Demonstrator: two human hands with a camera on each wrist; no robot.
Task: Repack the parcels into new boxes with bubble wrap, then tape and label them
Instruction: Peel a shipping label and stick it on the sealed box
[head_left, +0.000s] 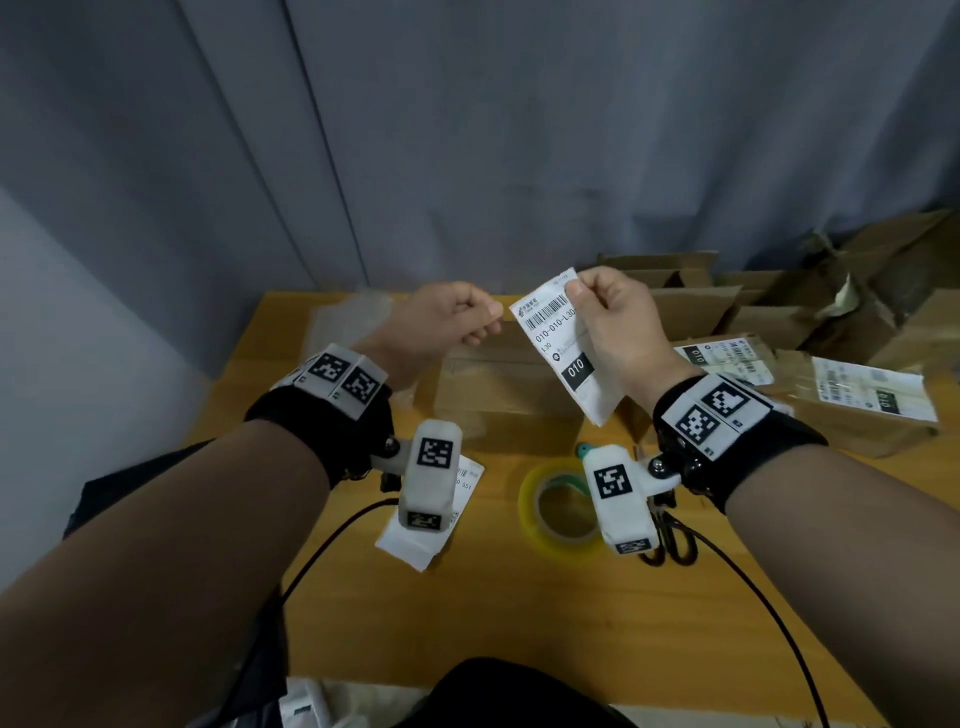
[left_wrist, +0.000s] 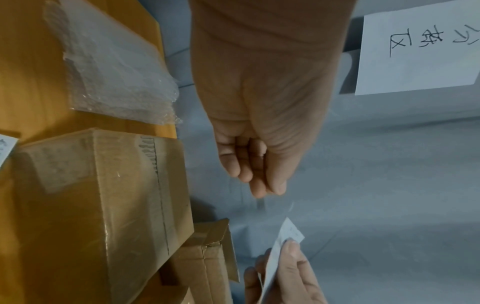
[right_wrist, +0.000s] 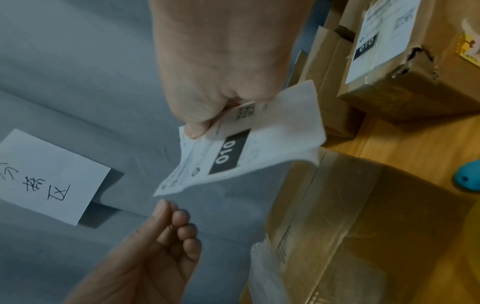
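Note:
My right hand (head_left: 582, 291) pinches a white shipping label (head_left: 563, 348) marked 010 by its upper right corner, holding it in the air over a sealed brown box (head_left: 498, 384). The right wrist view shows the thumb (right_wrist: 196, 129) pressed on the label (right_wrist: 246, 148). Just left of the label's edge, my left hand (head_left: 491, 317) has its fingers curled and thumb against the forefinger. It holds nothing that I can see in the left wrist view (left_wrist: 262, 181). The taped box (left_wrist: 103, 205) lies below both hands.
A yellow tape roll (head_left: 558, 506) and scissors (head_left: 670, 540) lie near the front. Another label (head_left: 431, 540) lies at front left, bubble wrap (head_left: 348, 317) at back left. Labelled parcels (head_left: 872, 410) and flattened cartons (head_left: 691, 296) crowd the right. A handwritten sign (right_wrist: 46, 176) hangs on the wall.

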